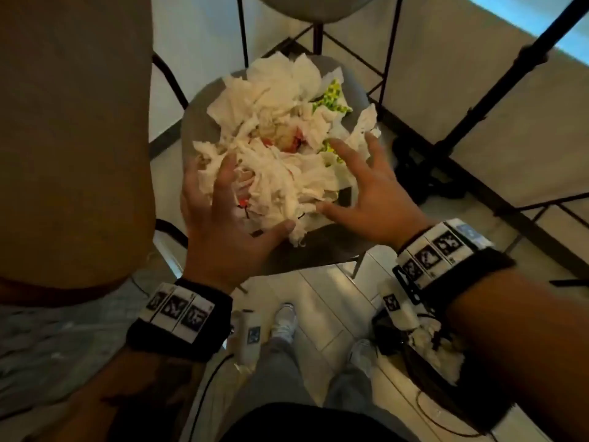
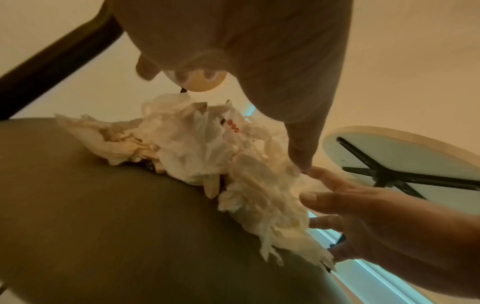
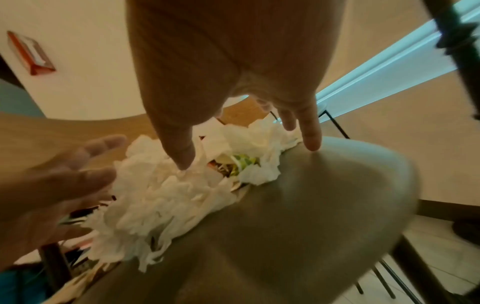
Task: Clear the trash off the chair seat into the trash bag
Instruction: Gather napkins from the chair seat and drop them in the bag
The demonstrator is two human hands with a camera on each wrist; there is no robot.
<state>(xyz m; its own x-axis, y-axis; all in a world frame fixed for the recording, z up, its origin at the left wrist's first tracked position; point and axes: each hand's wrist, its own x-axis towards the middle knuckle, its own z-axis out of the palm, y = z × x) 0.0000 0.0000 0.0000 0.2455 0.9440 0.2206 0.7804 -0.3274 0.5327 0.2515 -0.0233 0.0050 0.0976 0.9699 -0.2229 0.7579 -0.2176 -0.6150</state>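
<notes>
A heap of crumpled white tissues point(image 1: 274, 154) and wrappers lies on the grey chair seat point(image 1: 322, 247).

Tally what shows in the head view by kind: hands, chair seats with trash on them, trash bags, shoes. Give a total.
Hands: 2, the left hand and right hand, both spread at the tissue pile
Chair seats with trash: 1
Trash bags: 1, on the floor, tissue inside
Shoes: 2
Total: 6
</notes>
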